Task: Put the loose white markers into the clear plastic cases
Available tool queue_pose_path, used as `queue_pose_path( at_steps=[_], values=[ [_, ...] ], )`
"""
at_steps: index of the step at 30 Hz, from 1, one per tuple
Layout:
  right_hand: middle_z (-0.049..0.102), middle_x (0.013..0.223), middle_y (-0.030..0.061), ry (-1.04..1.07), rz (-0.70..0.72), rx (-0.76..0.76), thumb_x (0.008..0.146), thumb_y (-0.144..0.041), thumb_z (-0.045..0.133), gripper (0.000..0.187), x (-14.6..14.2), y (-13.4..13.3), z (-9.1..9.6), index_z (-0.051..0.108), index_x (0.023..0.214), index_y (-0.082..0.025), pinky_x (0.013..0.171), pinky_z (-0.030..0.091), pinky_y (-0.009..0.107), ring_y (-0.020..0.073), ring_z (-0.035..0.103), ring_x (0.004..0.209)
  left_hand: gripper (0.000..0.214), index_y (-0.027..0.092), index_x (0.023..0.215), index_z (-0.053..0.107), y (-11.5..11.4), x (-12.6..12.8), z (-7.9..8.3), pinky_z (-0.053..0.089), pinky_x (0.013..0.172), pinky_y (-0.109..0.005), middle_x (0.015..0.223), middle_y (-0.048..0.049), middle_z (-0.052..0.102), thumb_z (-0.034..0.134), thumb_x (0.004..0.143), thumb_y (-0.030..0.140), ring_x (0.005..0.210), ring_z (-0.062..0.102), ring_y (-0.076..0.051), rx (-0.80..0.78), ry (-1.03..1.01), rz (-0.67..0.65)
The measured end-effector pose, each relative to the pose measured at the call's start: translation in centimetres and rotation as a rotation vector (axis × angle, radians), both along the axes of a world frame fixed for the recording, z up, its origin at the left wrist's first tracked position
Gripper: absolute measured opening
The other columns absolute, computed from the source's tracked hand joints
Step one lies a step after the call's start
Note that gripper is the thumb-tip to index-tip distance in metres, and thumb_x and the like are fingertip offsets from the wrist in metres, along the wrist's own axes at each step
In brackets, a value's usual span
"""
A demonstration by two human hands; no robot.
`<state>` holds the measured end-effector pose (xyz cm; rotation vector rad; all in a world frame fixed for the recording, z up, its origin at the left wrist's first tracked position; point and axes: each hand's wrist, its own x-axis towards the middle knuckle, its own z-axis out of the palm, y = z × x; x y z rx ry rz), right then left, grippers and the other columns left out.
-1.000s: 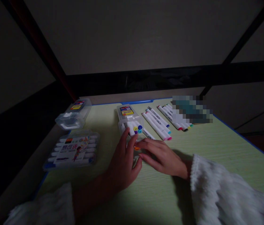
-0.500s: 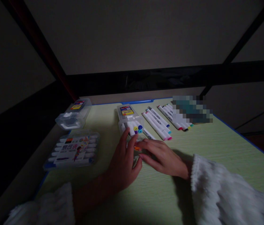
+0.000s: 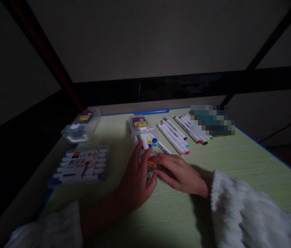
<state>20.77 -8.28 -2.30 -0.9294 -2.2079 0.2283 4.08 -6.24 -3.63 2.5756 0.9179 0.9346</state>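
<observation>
A clear marker box (image 3: 142, 132) lies on the pale green table (image 3: 238, 162) with its open end toward me, and coloured marker caps show inside it. My left hand (image 3: 135, 179) curls around that open end, fingers up along its left side and thumb underneath. My right hand (image 3: 180, 172) reaches in from the right. Its fingertips are pinched on an orange-capped marker (image 3: 151, 162) just at the box's mouth. The two hands touch there. Both wrists wear fluffy white sleeves.
A flat clear case of markers (image 3: 79, 167) lies at the left, with another clear box (image 3: 81, 125) behind it. Several loose white markers (image 3: 173, 136) lie in rows to the right of the open box. A blurred patch covers something at the back right. Dark bars and walls surround the table.
</observation>
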Motion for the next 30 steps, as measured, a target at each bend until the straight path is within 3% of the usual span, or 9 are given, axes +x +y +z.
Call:
queue_pose_path(
  at_steps=[30],
  values=[
    [0.064,0.079,0.0063,0.003,0.0,0.006,0.09,-0.023,0.04,0.022,0.0,-0.03,0.0,0.052,0.103,-0.012,0.067,0.047,0.029,0.0162,0.06,0.073,0.058,0.014,0.13,0.022,0.15,0.04,-0.13,0.03,0.104,-0.051,0.14,-0.0203,0.016,0.046,0.078,0.011,0.133,0.018,-0.033,0.024,0.014,-0.007]
  ],
)
